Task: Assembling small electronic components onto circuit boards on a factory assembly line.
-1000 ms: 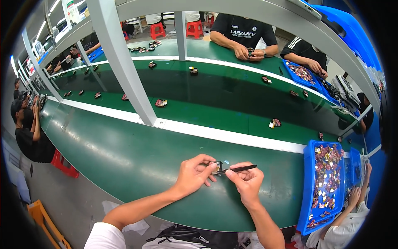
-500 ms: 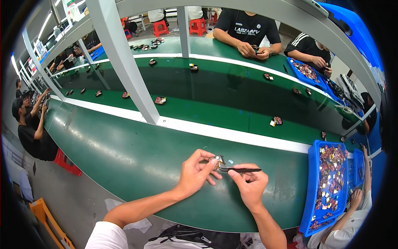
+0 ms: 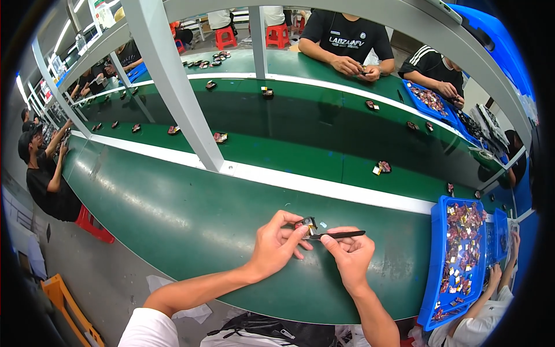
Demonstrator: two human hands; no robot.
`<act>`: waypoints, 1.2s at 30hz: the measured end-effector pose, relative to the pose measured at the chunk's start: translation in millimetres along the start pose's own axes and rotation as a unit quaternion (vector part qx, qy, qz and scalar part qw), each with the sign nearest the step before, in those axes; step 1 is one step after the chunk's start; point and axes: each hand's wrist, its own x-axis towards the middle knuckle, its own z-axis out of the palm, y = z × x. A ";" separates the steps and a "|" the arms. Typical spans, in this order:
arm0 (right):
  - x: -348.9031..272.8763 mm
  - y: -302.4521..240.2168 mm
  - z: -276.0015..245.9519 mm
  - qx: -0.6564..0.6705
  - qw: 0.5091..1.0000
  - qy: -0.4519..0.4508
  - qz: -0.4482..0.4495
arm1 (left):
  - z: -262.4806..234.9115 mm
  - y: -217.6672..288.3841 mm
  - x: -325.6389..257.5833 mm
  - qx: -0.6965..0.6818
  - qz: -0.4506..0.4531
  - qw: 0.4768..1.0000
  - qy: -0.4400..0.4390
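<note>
Between the thumb and fingers of my left hand [image 3: 278,240] is a small electronic assembly [image 3: 308,222] with a dark frame and a reddish part. My right hand [image 3: 350,254] grips black tweezers [image 3: 344,234] by the middle. Their tip reaches the lower side of the assembly, next to my left thumb; exactly what it touches is too small to tell. Both hands are over the green worktable [image 3: 191,217]. A small pale scrap [image 3: 323,225] lies on the table just beyond the tweezers.
At the right stands a blue tray [image 3: 435,272] full of small reddish parts. Past the white rail [image 3: 300,186] runs a green conveyor [image 3: 300,144] carrying several small assemblies. A grey post [image 3: 179,87] rises at the left of centre. Co-workers sit opposite and on both sides.
The assemblies on the conveyor have shifted slightly left. My left hand has tilted the assembly a little, with the tweezers still against it.
</note>
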 end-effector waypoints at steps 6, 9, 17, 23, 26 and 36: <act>2.6 -6.4 -3.1 0.026 0.997 -0.008 0.075 | 0.0 0.6 -1.4 0.026 0.024 0.999 -0.006; 3.1 -5.1 -4.2 0.035 0.997 -0.013 0.074 | -0.2 0.2 -1.7 0.033 0.035 0.999 -0.008; 2.6 -1.1 1.5 0.032 0.999 -0.002 0.035 | -1.6 -0.8 -2.0 0.039 0.044 0.998 -0.011; 1.9 3.1 -2.4 0.001 0.999 -0.009 -0.031 | -8.0 0.3 4.7 -0.060 -0.019 0.997 -0.033; 1.2 3.4 -5.2 -0.037 0.997 -0.020 -0.070 | -13.1 2.2 9.2 -0.104 -0.074 0.989 -0.079; 1.3 1.3 -4.8 -0.156 0.969 -0.025 -0.189 | -16.7 2.0 10.9 -0.118 -0.075 0.985 -0.099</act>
